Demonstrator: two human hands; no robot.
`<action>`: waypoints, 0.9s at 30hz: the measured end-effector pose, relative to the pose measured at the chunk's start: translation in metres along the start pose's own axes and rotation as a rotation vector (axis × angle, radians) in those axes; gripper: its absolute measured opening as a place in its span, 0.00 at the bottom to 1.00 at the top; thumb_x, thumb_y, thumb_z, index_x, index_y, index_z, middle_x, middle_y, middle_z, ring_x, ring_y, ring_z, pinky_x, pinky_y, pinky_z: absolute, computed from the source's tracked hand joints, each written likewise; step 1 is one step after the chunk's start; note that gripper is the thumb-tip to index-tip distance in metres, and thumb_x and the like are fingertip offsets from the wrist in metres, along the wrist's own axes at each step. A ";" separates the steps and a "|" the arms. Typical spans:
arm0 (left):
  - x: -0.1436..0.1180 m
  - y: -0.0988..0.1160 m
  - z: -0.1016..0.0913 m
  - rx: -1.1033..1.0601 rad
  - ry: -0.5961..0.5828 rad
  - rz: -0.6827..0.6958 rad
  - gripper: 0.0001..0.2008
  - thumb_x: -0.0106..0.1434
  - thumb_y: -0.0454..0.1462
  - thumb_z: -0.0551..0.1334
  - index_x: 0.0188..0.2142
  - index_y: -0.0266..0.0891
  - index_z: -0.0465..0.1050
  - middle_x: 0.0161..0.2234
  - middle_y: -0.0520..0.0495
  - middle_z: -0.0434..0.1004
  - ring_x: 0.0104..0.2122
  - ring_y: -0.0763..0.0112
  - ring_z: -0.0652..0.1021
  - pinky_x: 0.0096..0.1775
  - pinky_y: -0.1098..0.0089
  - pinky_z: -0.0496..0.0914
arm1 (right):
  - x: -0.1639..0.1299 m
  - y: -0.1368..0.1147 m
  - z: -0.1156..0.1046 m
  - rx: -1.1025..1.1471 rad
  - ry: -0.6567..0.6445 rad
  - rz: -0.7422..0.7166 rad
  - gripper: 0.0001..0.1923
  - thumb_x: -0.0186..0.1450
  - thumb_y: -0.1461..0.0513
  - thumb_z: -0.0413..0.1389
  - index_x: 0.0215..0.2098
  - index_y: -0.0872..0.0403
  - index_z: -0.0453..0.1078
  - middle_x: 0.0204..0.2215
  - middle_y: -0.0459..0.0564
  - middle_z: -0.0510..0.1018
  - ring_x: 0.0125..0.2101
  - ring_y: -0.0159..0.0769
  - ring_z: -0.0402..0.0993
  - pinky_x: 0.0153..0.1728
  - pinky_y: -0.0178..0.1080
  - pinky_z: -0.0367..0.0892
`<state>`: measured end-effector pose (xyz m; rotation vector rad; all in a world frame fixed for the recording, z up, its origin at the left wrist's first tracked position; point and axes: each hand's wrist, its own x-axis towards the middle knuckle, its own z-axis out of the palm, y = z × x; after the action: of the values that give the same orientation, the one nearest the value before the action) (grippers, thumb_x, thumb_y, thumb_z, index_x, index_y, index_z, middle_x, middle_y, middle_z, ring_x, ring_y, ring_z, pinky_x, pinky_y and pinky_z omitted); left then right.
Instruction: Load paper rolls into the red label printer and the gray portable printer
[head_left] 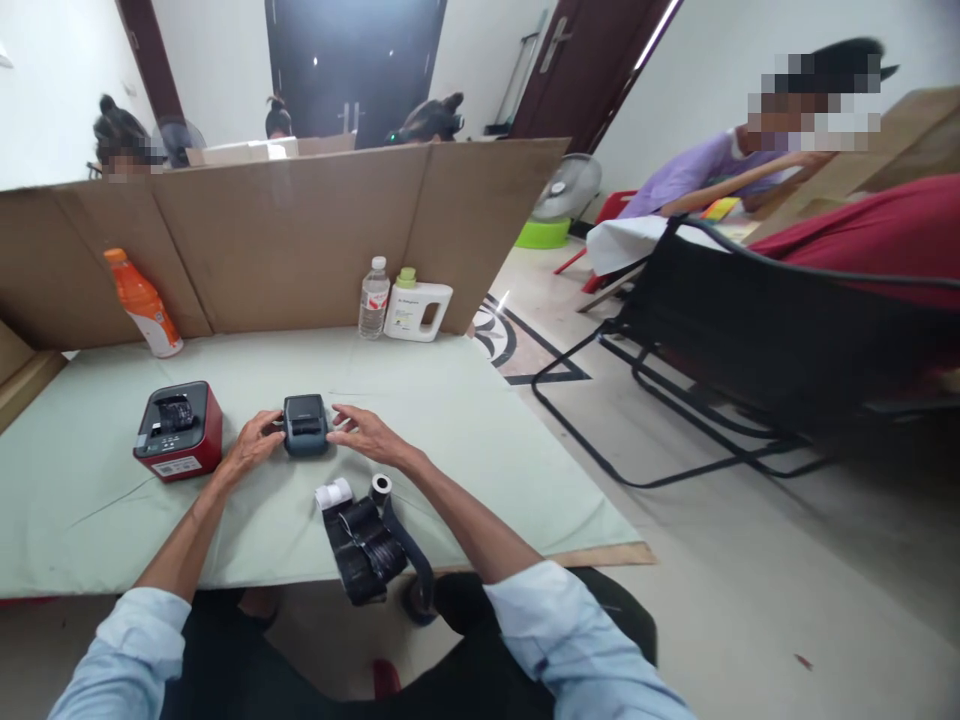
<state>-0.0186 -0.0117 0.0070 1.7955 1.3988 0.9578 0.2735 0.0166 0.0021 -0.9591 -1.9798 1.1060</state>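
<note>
While our left hand (251, 447) and right hand (365, 432) loosely flank the small printer (305, 424), fingertips touching, neither clenched, we should steady both sides evenly.

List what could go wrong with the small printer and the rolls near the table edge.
1. The black ribbon already hangs over the table edge; a forearm sweep might drag it and the two rolls off.
2. The left hand and right hand touch the small printer only at its sides with their fingers, so it could slide on the green cloth rather than stay put.
3. The red printer sits close to the left hand; an elbow shift might bump it.
</note>
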 end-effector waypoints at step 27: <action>0.023 0.014 0.008 -0.135 0.098 -0.446 0.04 0.61 0.35 0.67 0.35 0.34 0.78 0.22 0.52 0.76 0.18 0.78 0.72 0.18 0.80 0.60 | -0.001 0.020 0.033 -0.191 0.089 -0.086 0.38 0.64 0.50 0.64 0.70 0.50 0.62 0.41 0.49 0.73 0.39 0.39 0.70 0.46 0.44 0.70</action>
<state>-0.0007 0.0077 0.0182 1.2760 1.6599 0.8816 0.2520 0.0100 -0.0293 -0.9931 -2.0598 0.8245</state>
